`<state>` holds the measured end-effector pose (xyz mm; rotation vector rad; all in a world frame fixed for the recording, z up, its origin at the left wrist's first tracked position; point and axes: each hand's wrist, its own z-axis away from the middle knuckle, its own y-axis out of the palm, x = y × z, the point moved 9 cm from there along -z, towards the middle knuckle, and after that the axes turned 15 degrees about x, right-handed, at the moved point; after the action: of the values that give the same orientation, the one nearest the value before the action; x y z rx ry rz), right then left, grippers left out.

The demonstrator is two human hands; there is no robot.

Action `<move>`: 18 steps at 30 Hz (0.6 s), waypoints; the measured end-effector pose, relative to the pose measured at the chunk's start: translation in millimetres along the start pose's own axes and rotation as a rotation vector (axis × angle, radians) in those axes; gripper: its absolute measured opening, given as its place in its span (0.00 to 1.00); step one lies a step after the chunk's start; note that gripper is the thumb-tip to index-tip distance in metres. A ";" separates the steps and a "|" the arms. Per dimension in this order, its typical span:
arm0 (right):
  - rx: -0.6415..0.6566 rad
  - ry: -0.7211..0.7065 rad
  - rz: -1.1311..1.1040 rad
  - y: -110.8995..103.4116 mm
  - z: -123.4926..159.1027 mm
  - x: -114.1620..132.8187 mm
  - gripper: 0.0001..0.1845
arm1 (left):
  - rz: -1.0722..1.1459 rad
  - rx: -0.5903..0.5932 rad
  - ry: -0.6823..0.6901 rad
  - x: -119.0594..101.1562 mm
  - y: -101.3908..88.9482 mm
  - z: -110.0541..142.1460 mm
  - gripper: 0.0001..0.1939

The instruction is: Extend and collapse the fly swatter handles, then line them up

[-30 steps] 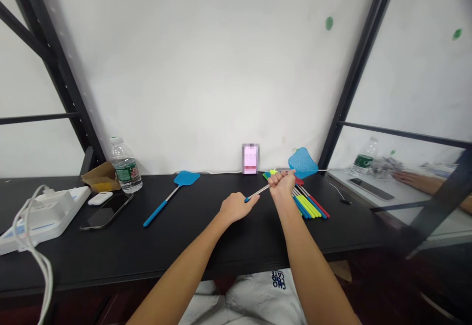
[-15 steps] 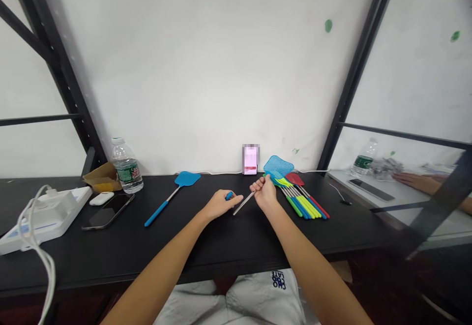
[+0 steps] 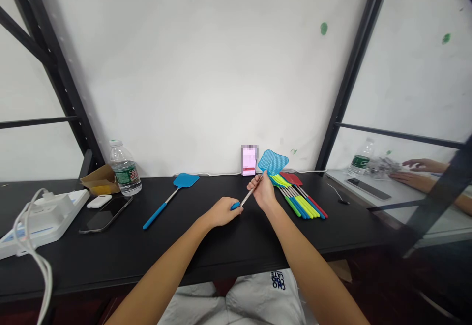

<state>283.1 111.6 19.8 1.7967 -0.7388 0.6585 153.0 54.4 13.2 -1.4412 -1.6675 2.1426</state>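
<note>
My right hand (image 3: 264,193) is closed around the upper metal rod of a blue fly swatter (image 3: 273,162), whose mesh head tilts up above the fingers. The rod (image 3: 248,197) slants down to the left, towards my left hand (image 3: 221,212). That hand is wrapped around a short blue handle (image 3: 235,206), mostly hidden in the palm. The rod's lower end lies right by the handle; I cannot tell whether it is inside it. To the right of my right hand, several fly swatters (image 3: 300,202) with green, blue, yellow and red handles lie side by side on the black table (image 3: 206,251).
Another blue fly swatter (image 3: 159,209) lies at the left. Beyond it are a water bottle (image 3: 127,175), cardboard box (image 3: 99,180), dark phone (image 3: 106,214), white case (image 3: 99,201) and power strip (image 3: 47,217). A lit phone (image 3: 249,160) leans on the wall. Another person's hands (image 3: 416,180) are at right.
My left hand has moved slightly right with the blue handle, bringing it to the rod's lower end. The swatter's rod and head have shifted in my right hand, the head now more upright.
</note>
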 end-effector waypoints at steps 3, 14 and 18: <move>-0.199 -0.102 0.093 -25.5 3.7 20.5 0.24 | 0.041 -0.023 0.016 -0.5 -3.5 2.2 0.16; -0.064 -0.023 0.406 -21.1 3.6 4.6 0.21 | 0.246 -0.024 -0.047 6.2 -7.0 5.9 0.21; 0.138 0.131 0.413 8.5 9.3 -33.2 0.22 | 0.310 -0.060 0.012 1.8 -13.4 4.5 0.18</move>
<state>255.8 106.3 -2.2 1.7168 -1.0063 1.1119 142.7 57.7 22.5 -1.8341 -1.6073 2.2403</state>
